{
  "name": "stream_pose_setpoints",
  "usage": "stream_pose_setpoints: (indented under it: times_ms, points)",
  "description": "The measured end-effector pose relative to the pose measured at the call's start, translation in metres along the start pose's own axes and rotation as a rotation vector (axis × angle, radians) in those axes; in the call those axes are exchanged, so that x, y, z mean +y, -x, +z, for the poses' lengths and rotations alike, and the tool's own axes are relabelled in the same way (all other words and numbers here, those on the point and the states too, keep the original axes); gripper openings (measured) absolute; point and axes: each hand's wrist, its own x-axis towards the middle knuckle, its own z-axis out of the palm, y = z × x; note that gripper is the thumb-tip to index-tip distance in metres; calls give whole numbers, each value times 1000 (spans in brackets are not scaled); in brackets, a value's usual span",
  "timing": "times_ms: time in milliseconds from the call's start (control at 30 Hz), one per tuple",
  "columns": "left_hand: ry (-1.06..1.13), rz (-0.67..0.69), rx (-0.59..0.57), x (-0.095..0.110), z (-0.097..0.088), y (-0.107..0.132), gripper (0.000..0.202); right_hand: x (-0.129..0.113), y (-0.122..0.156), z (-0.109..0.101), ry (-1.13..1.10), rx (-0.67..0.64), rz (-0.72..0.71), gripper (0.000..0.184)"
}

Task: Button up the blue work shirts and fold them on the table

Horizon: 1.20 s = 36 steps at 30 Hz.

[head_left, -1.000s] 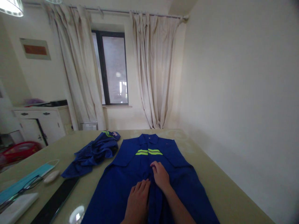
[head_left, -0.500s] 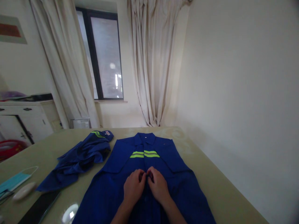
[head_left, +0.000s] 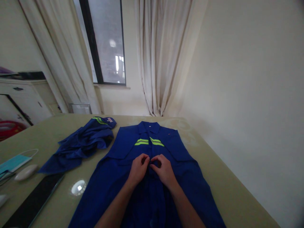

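A blue work jacket (head_left: 140, 202) with yellow-green reflective stripes lies front up, collar at the far end. Both of its sleeves are folded in over the chest. My left hand (head_left: 139, 169) pinches the jacket's front edge at the middle, just below the stripes. Close beside it, my right hand (head_left: 165, 171) has thumb and forefinger curled on the opposite front edge. The fingertips almost meet, and any button between them is too small to make out. Left of the jacket, a second blue garment (head_left: 82, 144) with a matching stripe lies crumpled.
The pale green table (head_left: 228, 183) runs along a white wall at right. On its left side are a face mask (head_left: 16, 162), a white mouse-like object (head_left: 26, 173), a dark flat panel (head_left: 35, 199) and a bright round light reflection. Curtains (head_left: 159, 57) hang behind.
The view has tipped downward. My right thumb and forefinger have parted a little from my left fingers, and the right-hand stripe now slants, with the jacket's front edges slightly shifted.
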Motion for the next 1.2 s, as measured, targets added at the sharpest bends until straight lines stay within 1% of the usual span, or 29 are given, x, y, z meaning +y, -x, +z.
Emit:
stream_pose_setpoints:
  times_ms: [133, 300, 467, 567, 667, 767, 867, 1000, 1100, 1167, 1200]
  points:
    - [49, 2, 15, -8, -1, -4, 33, -8, 3, 3, 76, 77, -72, 10]
    - [86, 3, 57, -14, 2, 0, 34, -12, 5, 7, 74, 68, -163, 10]
    - [60, 10, 79, -15, 4, 3, 34, -13, 4, 6, 164, 70, -140, 10]
    - [28, 27, 79, -14, 4, 2, 29, -14, 3, 4, 191, 22, -143, 9]
    - [-1, 82, 83, -12, 2, 2, 24, -15, 2, 3, 183, -5, -138, 8]
    - [-15, 137, 92, -9, 1, 2, 22, -15, 2, 5, 148, 22, -134, 10]
    - [-20, 162, 92, -9, 1, 1, 24, -13, 2, 8, 106, 71, -140, 12]
    - [-36, 184, 26, -11, 1, 1, 31, -4, -1, 11, 57, 165, -128, 4]
    - [-98, 199, -60, -10, 0, 4, 28, 4, -5, 10, 89, 170, -80, 18]
    - [-201, 197, -98, -7, -1, 8, 22, 6, -7, 10, 155, 164, -33, 26]
    - [-281, 195, -99, -5, -1, 9, 20, 6, -8, 10, 187, 168, -10, 29]
